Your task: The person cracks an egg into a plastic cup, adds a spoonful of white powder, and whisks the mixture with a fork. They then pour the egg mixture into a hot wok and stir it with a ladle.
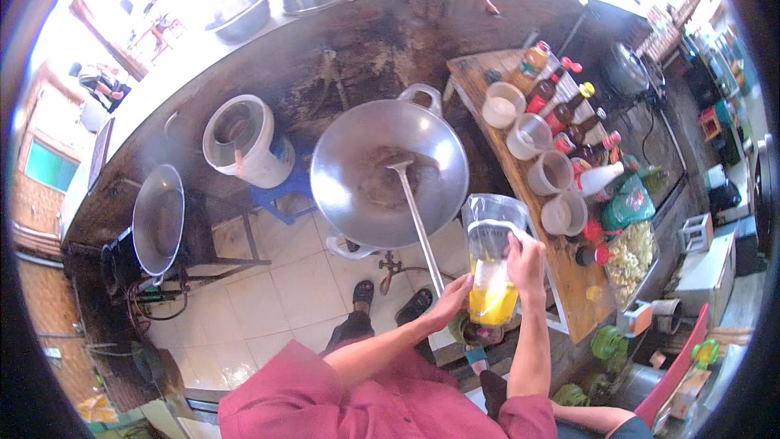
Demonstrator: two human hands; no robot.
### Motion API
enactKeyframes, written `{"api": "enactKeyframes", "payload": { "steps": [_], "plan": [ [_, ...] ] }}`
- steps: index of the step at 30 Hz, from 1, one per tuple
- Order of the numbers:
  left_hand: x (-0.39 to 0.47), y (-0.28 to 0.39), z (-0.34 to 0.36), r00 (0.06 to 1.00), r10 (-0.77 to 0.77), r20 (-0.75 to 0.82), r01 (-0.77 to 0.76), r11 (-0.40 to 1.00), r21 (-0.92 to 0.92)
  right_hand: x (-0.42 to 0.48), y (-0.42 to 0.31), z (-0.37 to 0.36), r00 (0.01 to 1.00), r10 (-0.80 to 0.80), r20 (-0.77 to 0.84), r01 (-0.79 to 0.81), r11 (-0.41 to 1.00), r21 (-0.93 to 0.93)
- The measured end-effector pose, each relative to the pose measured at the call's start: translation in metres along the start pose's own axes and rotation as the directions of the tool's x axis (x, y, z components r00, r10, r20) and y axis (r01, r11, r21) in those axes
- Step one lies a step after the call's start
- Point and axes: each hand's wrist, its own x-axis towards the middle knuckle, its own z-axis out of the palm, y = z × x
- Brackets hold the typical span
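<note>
A clear plastic pouch (496, 268) with yellow liquid in its lower part is upright in front of me, right of the wok. My right hand (527, 262) grips its right side. At the pouch's lower left edge is my left hand (450, 305), thumb up; its fingers are partly hidden, so its grip is unclear. A large metal wok (359, 152) with two loop handles stands before me. The long-handled metal ladle or spatula (417, 213) rests in it, its shaft running down to beside my left hand.
On the wooden table (579, 305) at right stand plastic cups (529, 136), sauce bottles (563, 113) and a tray of pale chopped food (631, 262). A white bucket (268, 155) sits on a blue stool (283, 198). Another wok (159, 219) is at left. A person's arm (591, 419) shows at lower right.
</note>
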Motion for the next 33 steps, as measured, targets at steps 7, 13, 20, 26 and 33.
{"api": "enactKeyframes", "payload": {
  "steps": [7, 13, 20, 26, 33],
  "plan": [
    [0.112, 0.037, -0.069, 0.996, 0.035, -0.08, -0.062, 0.925, -0.374, 0.139, -0.022, 0.102, 0.991, -0.135, 0.024, 0.134, 0.925, -0.355],
    [0.065, 0.098, -0.116, 0.956, 0.102, -0.275, -0.157, 0.97, -0.185, 0.163, -0.082, 0.166, 0.972, -0.116, 0.203, 0.181, 0.923, -0.34],
    [0.022, 0.012, -0.126, 0.96, -0.042, -0.276, -0.072, 0.918, -0.389, 0.082, -0.068, 0.184, 0.924, -0.291, 0.249, 0.334, 0.931, -0.149],
    [-0.005, -0.005, -0.095, 0.987, -0.063, -0.146, 0.022, 0.963, -0.27, 0.029, -0.073, 0.134, 0.996, -0.087, 0.017, 0.088, 0.992, -0.086],
    [0.007, -0.031, -0.102, 0.874, 0.203, -0.442, -0.111, 0.968, 0.226, 0.051, -0.062, 0.114, 0.946, 0.117, -0.301, -0.079, 0.988, 0.136]
  ]
}}
